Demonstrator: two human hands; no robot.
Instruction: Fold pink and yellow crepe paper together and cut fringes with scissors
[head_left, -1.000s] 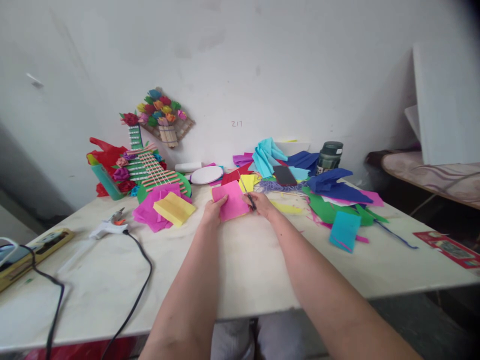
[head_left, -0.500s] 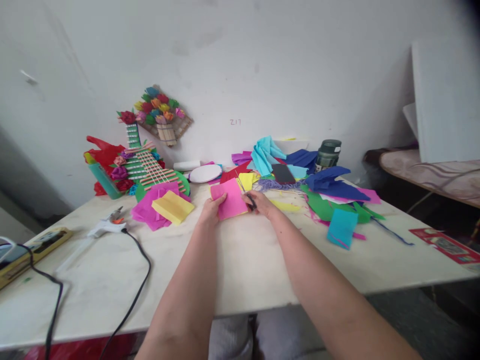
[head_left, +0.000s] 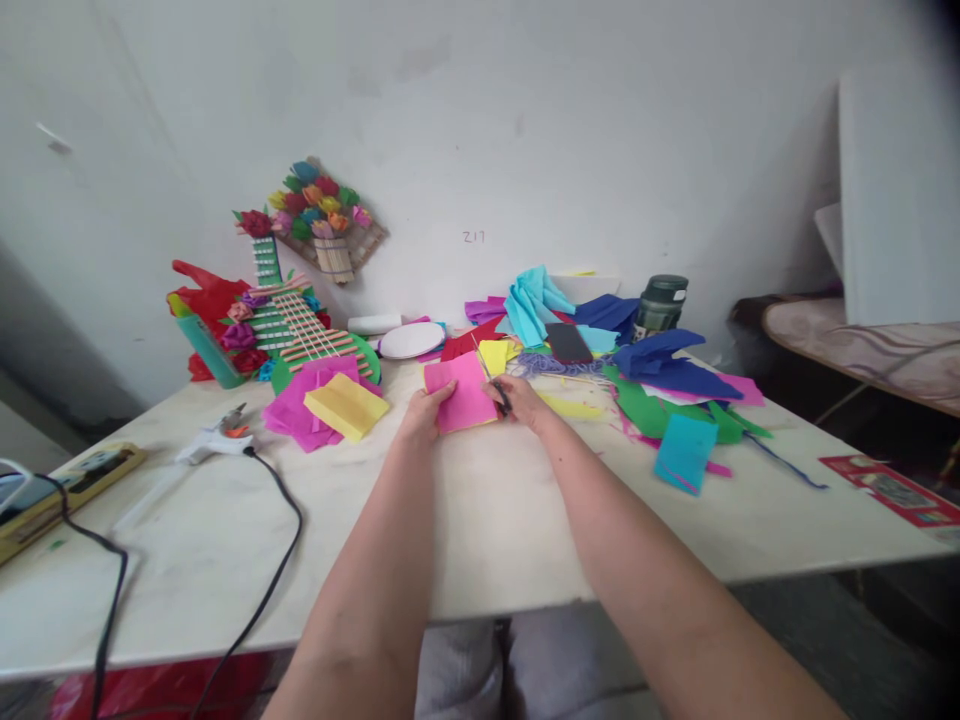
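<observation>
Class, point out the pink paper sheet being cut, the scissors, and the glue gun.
pink paper sheet [head_left: 463,393], head view, middle of the sheet.
scissors [head_left: 491,381], head view, blades by the sheet's right edge.
glue gun [head_left: 214,446], head view, white body.

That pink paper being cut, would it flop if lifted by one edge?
Probably. The pink paper looks thin, like the crumpled sheets nearby, so it likely droops. The left hand steadies it while the right hand works the scissors, hinting it is light and shifts easily.

Both forearms are bare, without sleeves or jewellery; light grey trousers cover the lap.
</observation>
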